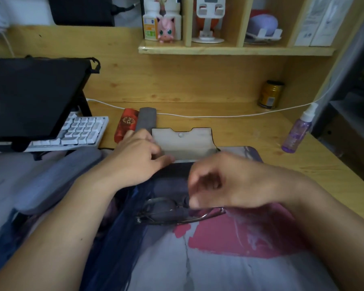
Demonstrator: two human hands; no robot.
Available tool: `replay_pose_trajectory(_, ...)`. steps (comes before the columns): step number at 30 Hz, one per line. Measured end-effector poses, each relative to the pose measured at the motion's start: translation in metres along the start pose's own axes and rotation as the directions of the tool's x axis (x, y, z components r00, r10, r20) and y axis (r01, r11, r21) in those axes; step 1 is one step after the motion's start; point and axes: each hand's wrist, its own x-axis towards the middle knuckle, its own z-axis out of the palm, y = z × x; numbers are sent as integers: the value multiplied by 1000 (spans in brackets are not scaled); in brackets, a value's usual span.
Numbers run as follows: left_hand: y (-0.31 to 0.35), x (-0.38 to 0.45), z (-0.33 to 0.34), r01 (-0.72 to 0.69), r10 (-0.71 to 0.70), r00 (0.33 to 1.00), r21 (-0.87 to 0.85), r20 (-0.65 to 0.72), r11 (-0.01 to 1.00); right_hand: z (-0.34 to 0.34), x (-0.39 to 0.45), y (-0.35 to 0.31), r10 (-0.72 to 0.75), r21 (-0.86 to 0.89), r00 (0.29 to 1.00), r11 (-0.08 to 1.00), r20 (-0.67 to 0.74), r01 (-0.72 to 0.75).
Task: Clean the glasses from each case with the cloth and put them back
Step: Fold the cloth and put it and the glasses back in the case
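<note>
One pair of dark thin-framed glasses (177, 211), folded, pinched by right hand (229, 185) fingers; left hand (139, 158) fingers curled, grip unclear.

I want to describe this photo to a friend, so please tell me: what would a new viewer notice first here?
First, the two bare hands in the middle: the left hand touches the open beige case, and the blurred right hand hovers over dark-framed glasses lying on the desk mat. Behind, a pink figurine stands on the shelf, and a purple spray bottle stands at the right.
</note>
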Motion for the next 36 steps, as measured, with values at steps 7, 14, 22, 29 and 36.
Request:
replay_pose_trajectory(7,-19,-1,-5,13,15,990,-194,141,981,-1,-8,-4,-97,-188,994,977,46,104)
replay_pose_trajectory(14,-29,-4,-8,25,57,978,-387,200,922,38,-2,-19,-351,-715,934,638,60,286)
replay_pose_trajectory(22,-27,-6,-6,151,-2,971,-605,240,782,44,-7,-27,-299,-806,949,536,96,250)
replay_pose_trajectory(29,-30,-6,-7,165,54,961,-716,272,678,10,1,-5,-342,-643,894,762,-288,85)
replay_pose_trajectory(36,-24,-2,0,164,80,952,-716,294,678,-33,39,39,-293,-555,730,820,-617,-140)
